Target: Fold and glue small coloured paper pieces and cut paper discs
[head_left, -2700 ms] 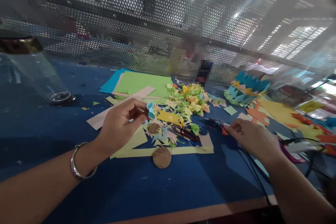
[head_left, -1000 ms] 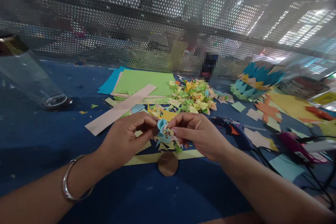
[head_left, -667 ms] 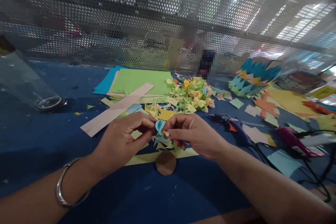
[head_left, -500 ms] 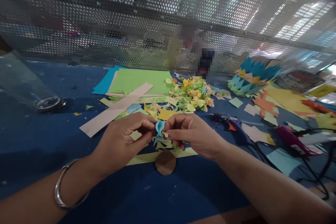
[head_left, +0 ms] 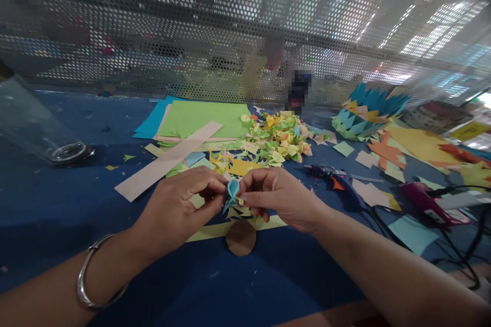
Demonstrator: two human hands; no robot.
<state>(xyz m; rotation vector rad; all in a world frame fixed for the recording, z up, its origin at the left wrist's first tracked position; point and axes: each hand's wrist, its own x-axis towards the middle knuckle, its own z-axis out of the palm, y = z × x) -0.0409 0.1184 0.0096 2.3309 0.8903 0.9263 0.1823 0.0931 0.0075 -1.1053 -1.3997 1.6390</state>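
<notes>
Between my hands is a small light-blue folded paper piece [head_left: 232,189], its top curled into a loop and its lower end pointed. My left hand [head_left: 187,196] pinches it from the left with thumb and forefinger. From the right, the thumb and forefinger of my right hand [head_left: 274,196] close on its other side, and a tiny pale-yellow bit shows at those fingertips. Below the fingers lie a round brown disc [head_left: 241,238] and a pale-yellow paper strip [head_left: 207,232]. Cut paper scraps [head_left: 241,166] lie just behind my hands.
Behind stand a green paper stack [head_left: 209,115], a pink strip [head_left: 169,161] and a heap of folded paper pieces [head_left: 286,138]. To the right lie a blue glue gun [head_left: 341,181], a magenta device [head_left: 433,204] with cords and a blue paper crown [head_left: 366,104]. A clear container [head_left: 34,122] is left.
The blue paper's loop looks narrower and more pinched together, as both hands keep their hold. The whole view has shifted slightly.
</notes>
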